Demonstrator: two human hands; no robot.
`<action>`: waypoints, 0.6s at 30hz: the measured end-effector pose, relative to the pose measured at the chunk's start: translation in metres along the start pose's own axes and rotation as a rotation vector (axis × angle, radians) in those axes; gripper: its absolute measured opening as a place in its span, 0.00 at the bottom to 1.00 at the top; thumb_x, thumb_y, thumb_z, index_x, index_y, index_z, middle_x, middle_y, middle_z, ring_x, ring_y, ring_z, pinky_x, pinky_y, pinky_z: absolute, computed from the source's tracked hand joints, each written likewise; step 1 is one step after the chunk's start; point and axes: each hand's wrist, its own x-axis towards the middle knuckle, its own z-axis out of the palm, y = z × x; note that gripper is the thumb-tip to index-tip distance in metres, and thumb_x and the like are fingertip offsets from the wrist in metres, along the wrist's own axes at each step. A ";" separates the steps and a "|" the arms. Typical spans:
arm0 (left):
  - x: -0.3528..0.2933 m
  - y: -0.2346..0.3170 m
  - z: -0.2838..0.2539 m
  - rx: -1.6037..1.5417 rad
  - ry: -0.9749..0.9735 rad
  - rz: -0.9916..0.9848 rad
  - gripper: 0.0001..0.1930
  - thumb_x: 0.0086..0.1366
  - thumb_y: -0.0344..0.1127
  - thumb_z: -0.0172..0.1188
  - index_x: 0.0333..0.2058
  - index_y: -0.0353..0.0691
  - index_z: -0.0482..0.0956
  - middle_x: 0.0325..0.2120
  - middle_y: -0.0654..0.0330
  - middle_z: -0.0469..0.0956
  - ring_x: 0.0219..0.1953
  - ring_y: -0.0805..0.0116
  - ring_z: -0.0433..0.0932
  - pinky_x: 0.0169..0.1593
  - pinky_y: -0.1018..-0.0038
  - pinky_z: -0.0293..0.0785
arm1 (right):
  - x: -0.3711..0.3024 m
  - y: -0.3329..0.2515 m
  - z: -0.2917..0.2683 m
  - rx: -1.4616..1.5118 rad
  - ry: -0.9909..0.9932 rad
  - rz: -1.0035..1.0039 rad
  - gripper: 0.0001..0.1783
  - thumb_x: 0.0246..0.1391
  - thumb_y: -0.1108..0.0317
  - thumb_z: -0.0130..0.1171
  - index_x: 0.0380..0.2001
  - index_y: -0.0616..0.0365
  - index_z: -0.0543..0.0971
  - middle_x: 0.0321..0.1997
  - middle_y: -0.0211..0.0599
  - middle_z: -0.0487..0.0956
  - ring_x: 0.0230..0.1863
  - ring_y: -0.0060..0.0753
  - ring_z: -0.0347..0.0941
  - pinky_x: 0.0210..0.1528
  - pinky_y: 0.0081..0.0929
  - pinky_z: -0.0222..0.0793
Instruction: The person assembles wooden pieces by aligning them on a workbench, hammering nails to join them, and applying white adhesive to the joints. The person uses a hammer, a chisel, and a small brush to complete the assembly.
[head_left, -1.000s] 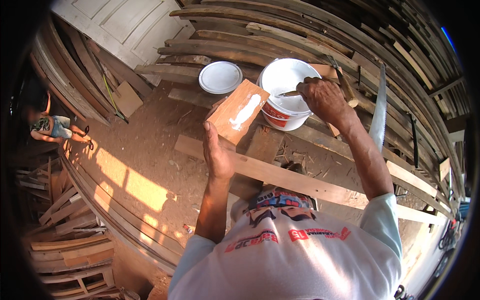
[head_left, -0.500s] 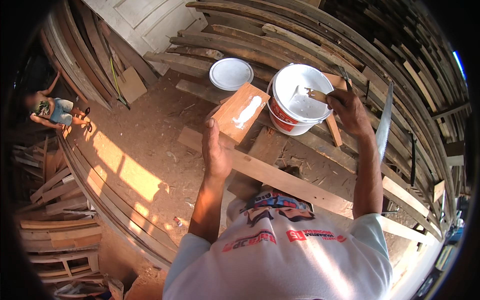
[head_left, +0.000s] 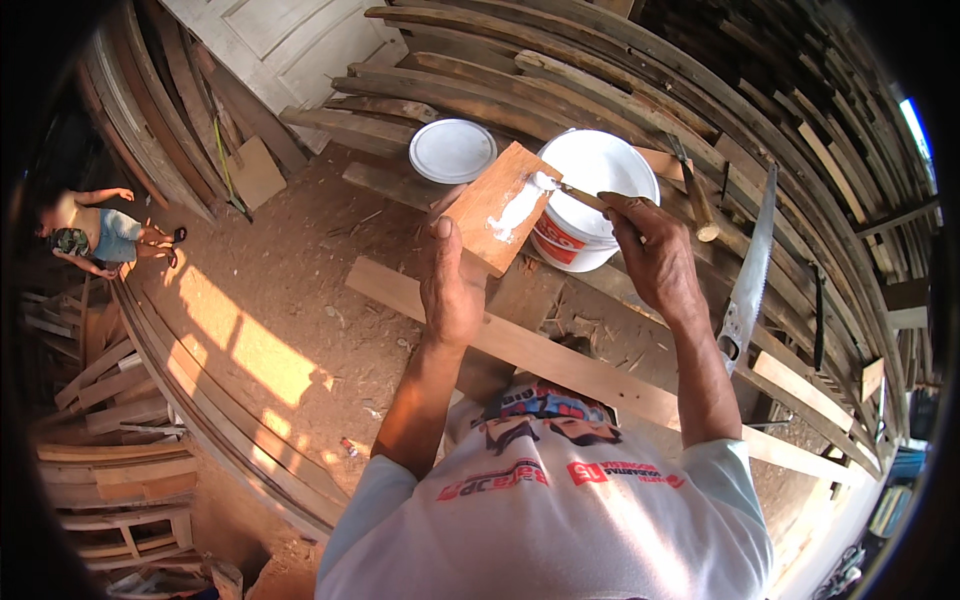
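My left hand [head_left: 452,292] grips a small wooden board [head_left: 476,216] by its near left edge, tilted up in front of me. A streak of white paste [head_left: 513,214] lies along the board's face. With fingers pinched, my right hand [head_left: 652,248] holds a thin, flat spatula [head_left: 583,198]. White paste clings to its tip, which meets the board's upper right edge. Just behind and right of the board is a white bucket [head_left: 588,262] with a red label; its inside is coated white, and the board and my right hand hide part of it.
A round white lid [head_left: 452,150] lies left of the bucket. To the right are a wooden-handled hammer [head_left: 702,212] and a handsaw [head_left: 752,275]. A long plank [head_left: 570,368] crosses before my body. Stacked timber [head_left: 470,95] fills the back. Another person [head_left: 105,232] is far left.
My right hand has brought the spatula from over the bucket leftward to the board. The board has shifted slightly nearer the bucket. The other person's arm has moved.
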 end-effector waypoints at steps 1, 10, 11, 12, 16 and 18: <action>0.001 0.000 0.003 0.007 -0.009 0.009 0.33 0.86 0.57 0.38 0.74 0.36 0.64 0.70 0.51 0.69 0.73 0.58 0.69 0.74 0.56 0.67 | -0.006 -0.006 0.006 -0.116 0.019 -0.099 0.15 0.68 0.72 0.64 0.56 0.54 0.87 0.46 0.42 0.87 0.42 0.44 0.86 0.48 0.42 0.82; 0.006 0.003 0.014 -0.042 -0.053 0.023 0.32 0.86 0.57 0.39 0.73 0.36 0.63 0.68 0.50 0.71 0.72 0.58 0.70 0.74 0.58 0.68 | -0.007 -0.017 0.004 -0.101 0.063 -0.020 0.16 0.68 0.77 0.62 0.57 0.56 0.86 0.52 0.48 0.87 0.48 0.55 0.86 0.49 0.46 0.82; 0.006 0.002 0.014 -0.002 -0.044 0.028 0.32 0.86 0.57 0.40 0.73 0.36 0.63 0.68 0.49 0.71 0.72 0.58 0.70 0.74 0.58 0.68 | -0.007 -0.014 0.006 -0.127 0.023 -0.039 0.17 0.67 0.77 0.62 0.57 0.56 0.86 0.51 0.48 0.87 0.48 0.56 0.86 0.49 0.47 0.82; 0.005 -0.002 0.013 0.037 -0.035 0.033 0.32 0.86 0.57 0.40 0.73 0.36 0.63 0.68 0.49 0.71 0.72 0.58 0.70 0.74 0.58 0.68 | -0.011 -0.016 0.006 -0.119 0.004 -0.046 0.17 0.66 0.77 0.63 0.57 0.56 0.86 0.51 0.48 0.87 0.48 0.57 0.86 0.49 0.47 0.82; 0.001 -0.005 0.013 0.096 0.018 -0.003 0.32 0.88 0.54 0.37 0.74 0.31 0.62 0.68 0.48 0.70 0.70 0.63 0.70 0.74 0.63 0.65 | -0.040 -0.038 0.014 -0.039 -0.083 -0.088 0.17 0.68 0.77 0.62 0.58 0.58 0.86 0.50 0.51 0.87 0.45 0.55 0.86 0.48 0.44 0.82; 0.000 -0.005 0.012 0.049 0.010 -0.011 0.32 0.88 0.53 0.37 0.74 0.31 0.62 0.68 0.48 0.70 0.71 0.63 0.69 0.75 0.63 0.64 | -0.047 -0.047 0.012 0.007 -0.134 -0.118 0.21 0.63 0.78 0.64 0.59 0.56 0.85 0.52 0.50 0.86 0.49 0.56 0.85 0.51 0.47 0.83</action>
